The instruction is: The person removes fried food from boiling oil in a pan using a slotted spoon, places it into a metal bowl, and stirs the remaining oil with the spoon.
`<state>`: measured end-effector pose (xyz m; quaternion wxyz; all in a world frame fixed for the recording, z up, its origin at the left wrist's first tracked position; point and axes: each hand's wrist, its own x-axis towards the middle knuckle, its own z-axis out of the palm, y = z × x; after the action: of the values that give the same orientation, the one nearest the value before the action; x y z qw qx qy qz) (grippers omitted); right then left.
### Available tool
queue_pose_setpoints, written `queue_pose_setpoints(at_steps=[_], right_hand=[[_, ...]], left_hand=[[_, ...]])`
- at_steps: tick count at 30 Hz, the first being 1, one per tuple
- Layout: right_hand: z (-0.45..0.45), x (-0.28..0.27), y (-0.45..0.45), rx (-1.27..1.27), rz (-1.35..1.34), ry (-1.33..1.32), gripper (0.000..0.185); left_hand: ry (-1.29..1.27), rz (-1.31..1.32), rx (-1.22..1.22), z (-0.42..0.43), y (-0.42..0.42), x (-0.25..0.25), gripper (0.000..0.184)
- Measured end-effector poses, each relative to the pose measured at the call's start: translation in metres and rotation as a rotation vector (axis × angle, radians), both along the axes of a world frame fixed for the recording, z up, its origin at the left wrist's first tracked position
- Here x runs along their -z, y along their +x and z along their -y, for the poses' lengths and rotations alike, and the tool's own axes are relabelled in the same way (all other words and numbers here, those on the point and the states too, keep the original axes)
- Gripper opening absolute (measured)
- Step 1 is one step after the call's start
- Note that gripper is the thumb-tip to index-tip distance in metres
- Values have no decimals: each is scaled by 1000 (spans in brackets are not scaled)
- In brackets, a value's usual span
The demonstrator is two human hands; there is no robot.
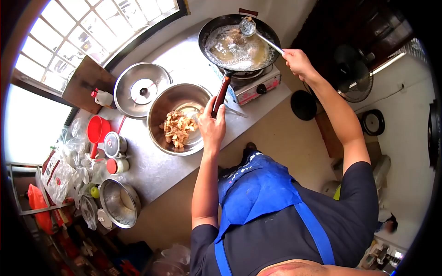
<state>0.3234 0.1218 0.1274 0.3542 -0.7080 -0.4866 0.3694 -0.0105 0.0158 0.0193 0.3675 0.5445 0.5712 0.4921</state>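
My left hand is wrapped around the wooden handle of a black wok. Bubbling oil fills the wok, with some browned food in it. In my right hand is the shaft of a metal ladle, its bowl over the far side of the wok with a bit of food on it. Beside my left hand stands a steel bowl holding a heap of fried brown pieces.
The wok sits on a portable gas stove at the metal counter's right end. Leftward are a steel basin, a red ladle-shaped scoop, several jars and a steel bowl. A fan stands right.
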Motion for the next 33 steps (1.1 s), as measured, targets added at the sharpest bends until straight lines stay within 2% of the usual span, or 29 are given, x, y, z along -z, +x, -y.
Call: queue_pose_setpoints(at_steps=[1,2,3,5,6,8,16,24,26,31,33], right_hand=[[-4,-1,-1,-30,184,64,32],[-23,22,13,-46,348,174,36],[-29,24,13,-49,348,174,36],[-38,30,14,-93,640,289,37],[-39,31,12,-98,639,288,37],[-40,35,6,-175,851,311,41],[-27,37,-41,-348,866,333,31],[-18,34,-64,-336,797,288,29],[-14,27,-68,-316,717,247,34],[2,14,-75,-274,658,224,31],[15,5,-81,-260,509,101,33]], left_hand=[[0,21,6,0,0,-1,43],[0,21,3,0,1,-1,43],[-3,8,1,0,0,-1,43],[-6,-6,-5,0,-1,-1,43],[-23,-11,0,0,-1,-2,44],[-43,-14,0,0,-2,-5,44],[-2,-29,3,-1,-2,-5,44],[27,-60,7,1,-3,-5,44],[29,-66,0,0,-4,-9,44],[63,-51,2,1,-3,-11,44],[69,-10,21,2,-3,-8,44]])
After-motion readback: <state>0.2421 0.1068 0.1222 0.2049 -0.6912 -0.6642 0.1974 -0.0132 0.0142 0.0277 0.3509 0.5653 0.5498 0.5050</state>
